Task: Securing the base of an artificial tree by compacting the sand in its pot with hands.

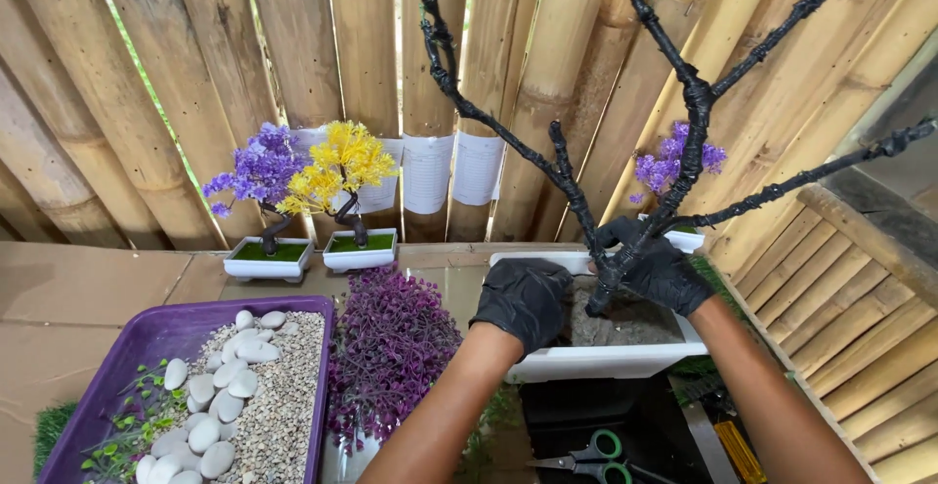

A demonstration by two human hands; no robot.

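Observation:
A bare black branching tree [576,186] stands upright in a white rectangular pot [596,359] filled with grey soil. My right hand [660,267], in a black glove, grips the trunk near its base. My left hand [523,298], also gloved in black, is closed and rests on the soil at the pot's left side, next to the trunk. I cannot tell if it holds anything.
A purple tray [166,333] with gravel, white pebbles and green sprigs lies at the left. A pile of purple foliage [391,347] is beside it. Two small potted trees, purple [262,176] and yellow [342,167], stand by the bamboo wall. Green-handled scissors [586,455] lie below.

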